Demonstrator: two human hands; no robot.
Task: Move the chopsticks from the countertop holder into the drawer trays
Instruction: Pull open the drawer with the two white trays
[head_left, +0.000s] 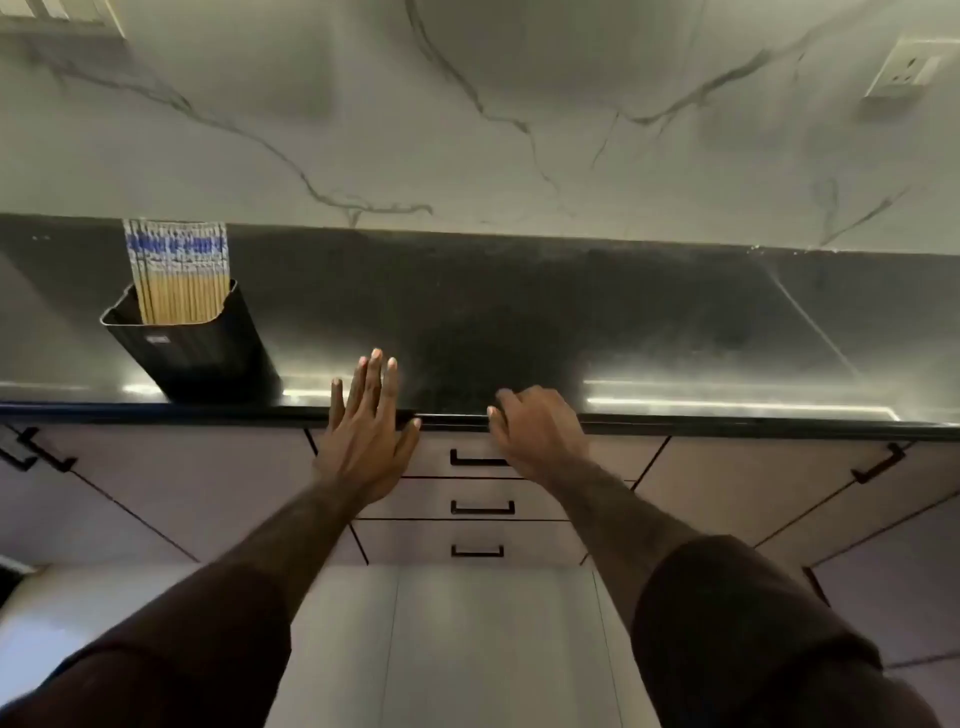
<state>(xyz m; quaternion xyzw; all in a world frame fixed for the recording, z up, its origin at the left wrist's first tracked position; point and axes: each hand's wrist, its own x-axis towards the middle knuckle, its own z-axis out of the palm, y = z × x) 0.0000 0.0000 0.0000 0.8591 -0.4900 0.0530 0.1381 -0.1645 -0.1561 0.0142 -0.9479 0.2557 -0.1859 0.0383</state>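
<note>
black holder (192, 343) stands at about ten o'clock from the hands, near the front edge of the dark countertop (519, 312), with the chopsticks (179, 275) bunched upright inside it, tan shafts below and blue-patterned tops above the rim. none have been taken out yet, as far as this view shows.

moving right, the left hand (363, 436) lies flat over the counter edge, fingers spread wide and holding nothing. at three o'clock from it, the right hand (535, 431) has its fingers curled down near the counter edge, just above the top drawer (441, 460); it grips nothing that can be seen. three drawers are stacked below, all closed, each with a dark handle (480, 460).

the step in hand looks like opening the top drawer. likely best: drop the right hand to the handle at six o'clock, hook the fingers under it and pull straight back, evenly, so the trays inside do not shift. the trays cannot be seen yet. keep the left hand free to reach towards ten o'clock for the chopsticks, and lift them as a bundle so the holder does not tip.
</note>
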